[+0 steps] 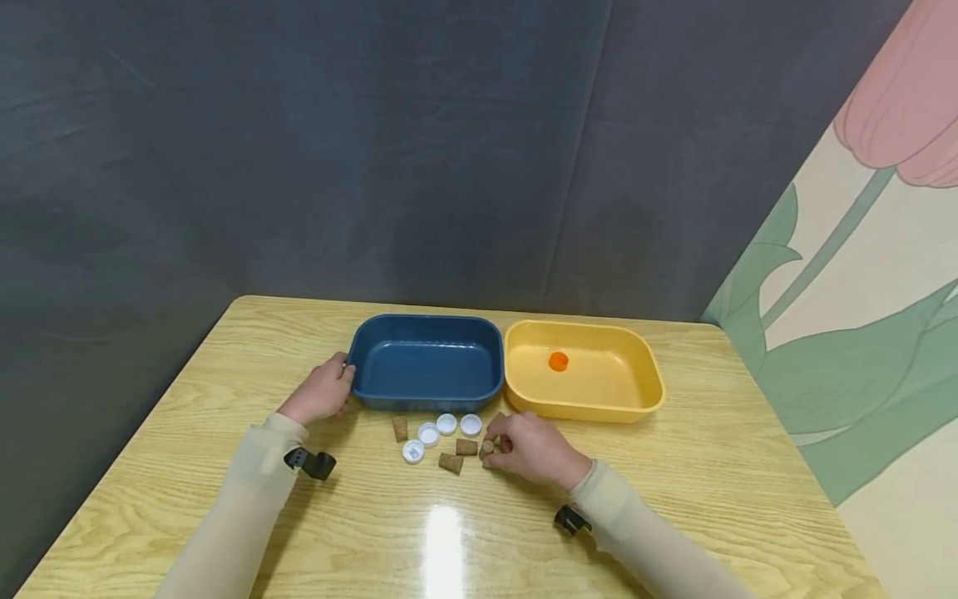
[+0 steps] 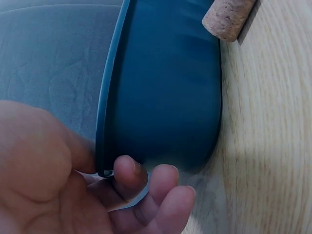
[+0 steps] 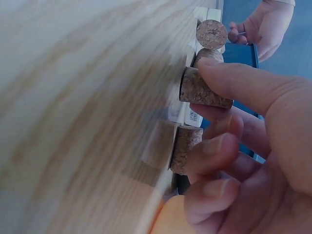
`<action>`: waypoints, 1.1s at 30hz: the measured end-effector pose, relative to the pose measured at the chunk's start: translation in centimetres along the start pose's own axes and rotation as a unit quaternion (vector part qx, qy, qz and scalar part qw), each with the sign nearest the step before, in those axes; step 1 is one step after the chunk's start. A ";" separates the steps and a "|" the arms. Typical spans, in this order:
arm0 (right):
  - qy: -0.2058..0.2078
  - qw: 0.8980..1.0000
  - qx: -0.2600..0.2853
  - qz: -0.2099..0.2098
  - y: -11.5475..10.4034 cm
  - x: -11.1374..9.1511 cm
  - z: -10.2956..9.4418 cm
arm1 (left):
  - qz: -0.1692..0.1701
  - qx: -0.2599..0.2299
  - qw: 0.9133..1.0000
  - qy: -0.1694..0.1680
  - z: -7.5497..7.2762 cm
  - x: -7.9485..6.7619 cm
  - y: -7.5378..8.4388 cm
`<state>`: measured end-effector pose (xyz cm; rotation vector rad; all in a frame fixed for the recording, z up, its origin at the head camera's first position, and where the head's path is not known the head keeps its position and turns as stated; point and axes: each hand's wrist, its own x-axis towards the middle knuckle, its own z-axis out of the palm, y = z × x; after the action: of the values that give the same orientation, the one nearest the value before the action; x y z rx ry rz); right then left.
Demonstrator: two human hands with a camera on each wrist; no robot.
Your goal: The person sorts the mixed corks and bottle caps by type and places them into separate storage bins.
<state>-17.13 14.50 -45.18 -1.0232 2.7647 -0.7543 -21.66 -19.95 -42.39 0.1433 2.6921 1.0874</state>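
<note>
My left hand (image 1: 322, 389) grips the left end of the blue plastic bin (image 2: 165, 87), its thumb over the rim and fingertips against the outer wall. In front of the bins, my right hand (image 1: 533, 448) pinches a cork stopper (image 3: 201, 88) between thumb and index finger, low over the table. Another cork (image 3: 185, 146) stands beside the curled lower fingers in the right wrist view. Further corks lie to the left of that hand: one cork (image 1: 466, 448) close by, a second cork (image 1: 451, 462) nearer the front, and a third cork (image 1: 400, 428) by the blue bin.
Several white bottle caps lie in front of the blue bin, among them one cap (image 1: 471, 425) near the right hand and another cap (image 1: 413, 452) further left. A yellow bin (image 1: 653, 378) adjoins the blue one and contains an orange cap (image 1: 558, 361). A dark curtain (image 1: 419, 166) hangs behind the table.
</note>
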 end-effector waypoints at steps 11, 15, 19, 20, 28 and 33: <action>0.007 1.000 0.013 -0.005 -0.4 -0.3 -0.6 | -0.002 -0.001 1.000 -0.001 0.1 -0.1 0.2; 0.014 1.000 0.021 0.001 -0.8 -0.2 -1.2 | -0.002 0.001 1.000 0.000 0.0 -0.2 0.3; 0.018 1.000 0.025 0.002 -1.2 0.1 -2.2 | -0.002 -0.002 1.000 0.001 0.0 -0.3 0.4; 0.021 0.999 0.028 -0.001 -1.3 0.2 -2.3 | -0.002 -0.003 1.000 0.001 0.0 -0.2 0.3; 0.032 0.999 0.032 -0.004 -1.7 0.6 -3.6 | 0.003 -0.004 1.000 0.001 0.0 -0.1 0.1; 0.044 0.999 0.018 0.009 -2.1 1.0 -4.4 | 0.001 -0.004 1.000 0.004 0.0 -0.1 0.1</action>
<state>-17.80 14.29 -40.24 -0.9793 2.8176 -0.8642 -21.53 -19.86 -42.34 0.1398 2.6945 1.1008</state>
